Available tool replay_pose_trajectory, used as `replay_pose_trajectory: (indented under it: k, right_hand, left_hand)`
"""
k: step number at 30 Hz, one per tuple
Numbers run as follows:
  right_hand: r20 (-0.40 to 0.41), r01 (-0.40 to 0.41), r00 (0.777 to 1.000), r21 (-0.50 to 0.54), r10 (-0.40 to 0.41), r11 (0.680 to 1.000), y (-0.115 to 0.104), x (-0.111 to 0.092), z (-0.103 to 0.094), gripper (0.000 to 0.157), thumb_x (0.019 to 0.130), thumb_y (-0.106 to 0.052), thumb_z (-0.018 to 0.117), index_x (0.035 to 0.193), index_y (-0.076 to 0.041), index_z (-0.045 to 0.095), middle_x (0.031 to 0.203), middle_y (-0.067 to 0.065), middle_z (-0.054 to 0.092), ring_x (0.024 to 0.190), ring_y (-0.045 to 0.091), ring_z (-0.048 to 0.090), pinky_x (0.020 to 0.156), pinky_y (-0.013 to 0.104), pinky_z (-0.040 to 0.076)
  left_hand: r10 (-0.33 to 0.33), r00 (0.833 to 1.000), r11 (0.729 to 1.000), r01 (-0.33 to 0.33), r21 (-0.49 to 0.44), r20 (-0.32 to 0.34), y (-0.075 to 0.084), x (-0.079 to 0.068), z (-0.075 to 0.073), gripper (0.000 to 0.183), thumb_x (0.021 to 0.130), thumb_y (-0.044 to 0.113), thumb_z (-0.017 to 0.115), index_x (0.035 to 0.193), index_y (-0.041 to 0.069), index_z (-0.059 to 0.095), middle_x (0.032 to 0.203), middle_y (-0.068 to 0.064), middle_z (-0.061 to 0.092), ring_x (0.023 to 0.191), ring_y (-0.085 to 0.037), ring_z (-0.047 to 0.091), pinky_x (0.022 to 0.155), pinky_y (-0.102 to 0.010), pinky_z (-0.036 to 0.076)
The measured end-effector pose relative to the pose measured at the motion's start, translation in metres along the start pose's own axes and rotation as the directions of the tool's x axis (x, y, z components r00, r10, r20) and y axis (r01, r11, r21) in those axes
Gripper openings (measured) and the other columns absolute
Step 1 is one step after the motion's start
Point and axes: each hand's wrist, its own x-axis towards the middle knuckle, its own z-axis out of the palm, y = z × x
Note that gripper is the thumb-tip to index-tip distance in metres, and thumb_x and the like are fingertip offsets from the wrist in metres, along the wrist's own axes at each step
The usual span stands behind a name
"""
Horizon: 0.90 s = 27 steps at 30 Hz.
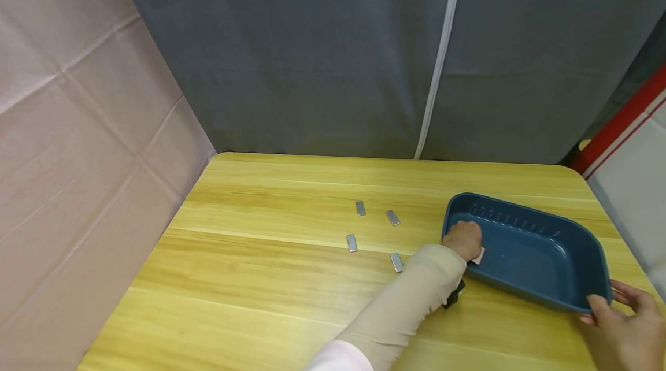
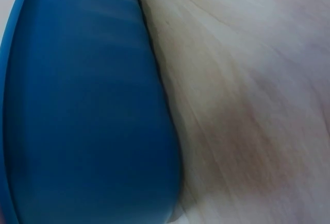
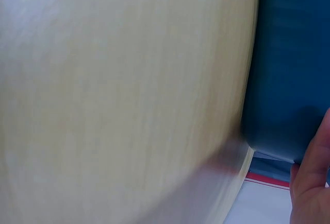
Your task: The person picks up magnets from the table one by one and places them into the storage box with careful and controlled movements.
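A dark blue plastic basin (image 1: 525,255) sits on the right part of the wooden table. My left hand (image 1: 462,239) reaches over its near rim into the left end. Curled fingers there hold a small pale flat piece (image 1: 478,256), whose edge shows beneath the hand; its kind is unclear and the fingertips are hidden. At the basin's near right corner my right hand (image 1: 626,325) pinches the rim, thumb on the inner side. The left wrist view shows only the basin's outer wall (image 2: 93,100) and table. In the right wrist view, the right fingers (image 3: 314,165) press against the basin wall.
Several small silver rectangular pieces (image 1: 352,243) lie apart on the table (image 1: 234,278), left of the basin. A dark grey curtain (image 1: 312,59) hangs behind the table's far edge. A pinkish cloth wall (image 1: 78,157) stands at left, a red-edged white panel (image 1: 640,174) at right.
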Motion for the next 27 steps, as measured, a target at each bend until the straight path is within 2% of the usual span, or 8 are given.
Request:
replay_pose_trajectory:
  k: [9, 13, 18, 20, 27]
  right_hand:
    - [0.002, 0.010, 1.000, 0.020, -0.010, 1.000, -0.003, -0.005, -0.003, 0.048, 0.084, -0.007, 0.048, 0.118, -0.036, 0.032, 0.097, 0.001, 0.040, 0.037, -0.008, 0.045, 0.034, 0.024, 0.043]
    - [0.003, 0.003, 1.000, 0.036, -0.003, 0.999, -0.003, -0.005, -0.003, 0.047, 0.084, -0.007, 0.049, 0.114, -0.038, 0.032, 0.096, -0.003, 0.040, 0.037, -0.008, 0.045, 0.034, 0.024, 0.043]
    - [0.001, 0.009, 1.000, 0.028, -0.009, 1.000, 0.006, 0.005, -0.001, 0.052, 0.084, -0.007, 0.049, 0.127, -0.030, 0.033, 0.097, -0.001, 0.041, 0.037, -0.007, 0.046, 0.034, 0.023, 0.043]
    - [0.000, 0.019, 1.000, 0.008, -0.019, 1.000, 0.008, 0.006, -0.001, 0.055, 0.084, -0.008, 0.049, 0.133, -0.022, 0.031, 0.099, 0.005, 0.041, 0.037, -0.007, 0.045, 0.035, 0.023, 0.043]
    - [-0.004, 0.027, 1.000, -0.046, -0.027, 0.999, 0.022, 0.021, 0.005, 0.057, 0.085, -0.009, 0.050, 0.137, -0.015, 0.028, 0.105, 0.019, 0.041, 0.037, -0.003, 0.047, 0.038, 0.025, 0.046]
  left_hand:
    - [0.038, 0.999, 0.999, -0.038, 0.014, 0.000, -0.001, 0.001, 0.001, 0.009, 0.085, 0.027, 0.059, 0.082, 0.023, 0.067, 0.094, 0.013, 0.059, 0.081, -0.007, 0.055, 0.065, -0.023, 0.045]
    - [0.032, 0.999, 0.999, -0.032, 0.013, -0.001, 0.000, 0.001, 0.001, 0.009, 0.084, 0.028, 0.061, 0.083, 0.023, 0.068, 0.095, 0.013, 0.059, 0.083, -0.006, 0.055, 0.066, -0.022, 0.046]
    - [0.015, 1.000, 1.000, -0.015, 0.017, -0.011, 0.001, 0.002, 0.002, 0.008, 0.084, 0.027, 0.061, 0.084, 0.023, 0.068, 0.095, 0.013, 0.059, 0.082, -0.006, 0.055, 0.066, -0.023, 0.046]
    - [0.010, 1.000, 1.000, -0.009, 0.017, -0.010, 0.001, 0.001, 0.002, 0.008, 0.084, 0.026, 0.060, 0.083, 0.023, 0.068, 0.094, 0.013, 0.060, 0.080, -0.006, 0.055, 0.064, -0.023, 0.046]
    - [0.000, 1.000, 0.999, 0.001, 0.033, -0.016, 0.001, 0.000, 0.002, 0.005, 0.082, 0.027, 0.063, 0.081, 0.025, 0.068, 0.092, 0.013, 0.059, 0.080, -0.005, 0.054, 0.064, -0.023, 0.046]
